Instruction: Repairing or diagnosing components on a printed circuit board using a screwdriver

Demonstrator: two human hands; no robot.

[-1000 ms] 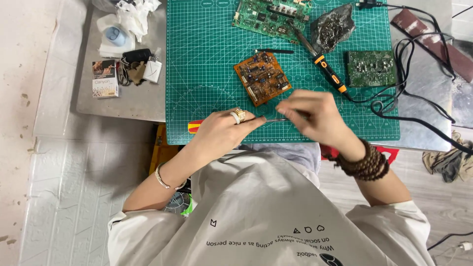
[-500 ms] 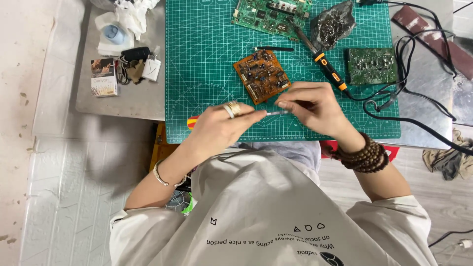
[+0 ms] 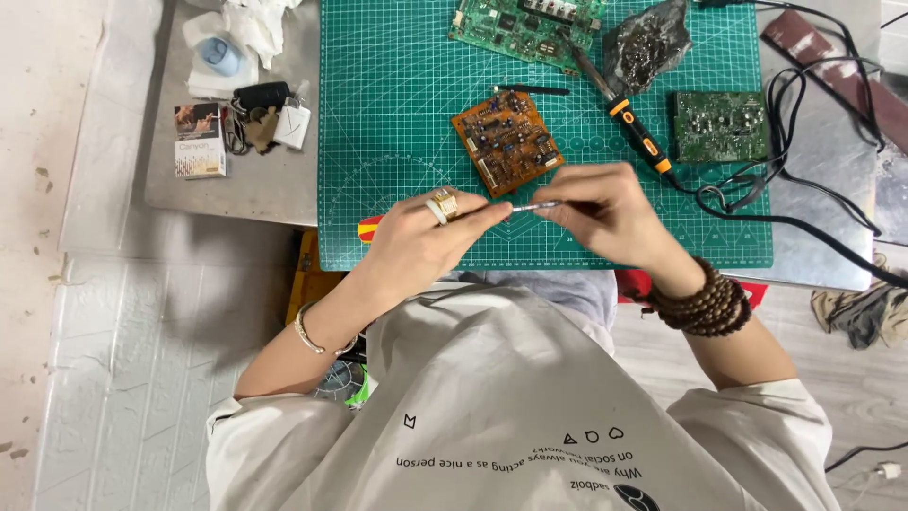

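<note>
While both hands' fingers [image 3: 492, 210] pinch tweezers [image 3: 535, 204], nothing else touches.

shirt: beige, dark print | left: rings, thin bracelet | right: brown beads

Grey metal-topped worktable [image 3: 236, 185], far side, partly covered by a green gridded cutting mat [image 3: 397, 114]. Pale whitewashed brick-patterned floor [image 3: 113, 378] at left and near left; light wood-look flooring [image 3: 851, 378] at right. Even, soft daylight, faint shadows beneath the table edge.
</note>
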